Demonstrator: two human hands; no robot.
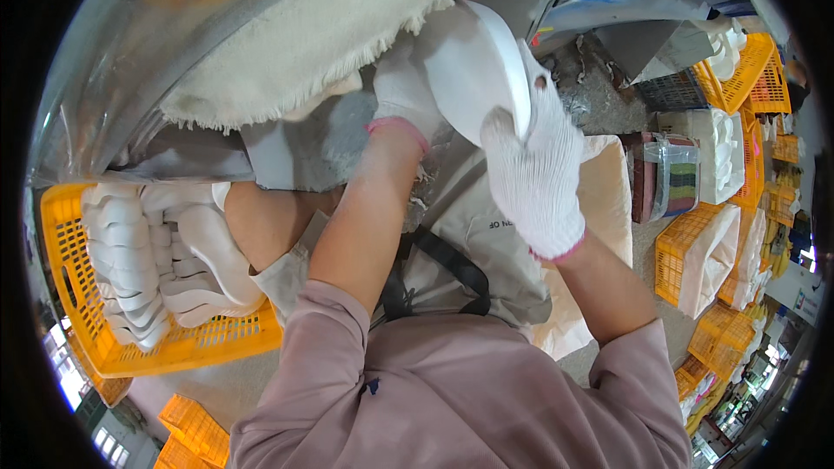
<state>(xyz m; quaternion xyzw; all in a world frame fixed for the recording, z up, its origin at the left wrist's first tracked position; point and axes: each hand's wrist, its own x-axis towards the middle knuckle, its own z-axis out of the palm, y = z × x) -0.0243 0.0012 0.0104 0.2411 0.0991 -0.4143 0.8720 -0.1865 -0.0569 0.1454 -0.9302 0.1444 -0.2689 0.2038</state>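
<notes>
A smooth white shoe sole (469, 65) is held up between my two hands in front of a pale cloth wheel with a frayed edge (321, 26). My left hand (405, 87), in a white knit glove with a pink cuff, is closed on the sole's left side; its fingers are mostly hidden behind the sole. My right hand (539, 165), gloved alike, grips the right edge, thumb on the near face. A small hole shows in this glove's finger. The sole's upper end reaches the wheel's right end; whether they touch I cannot tell.
At left, a yellow crate (65, 295) holds several white soles (130, 247). A grey metal housing (113, 61) curves around the wheel. To the right stand a bundle of coloured slabs (669, 178), a pale box of white pieces (695, 122) and stacked yellow crates (678, 252). A cloth-lined container (604, 200) sits beside my right arm.
</notes>
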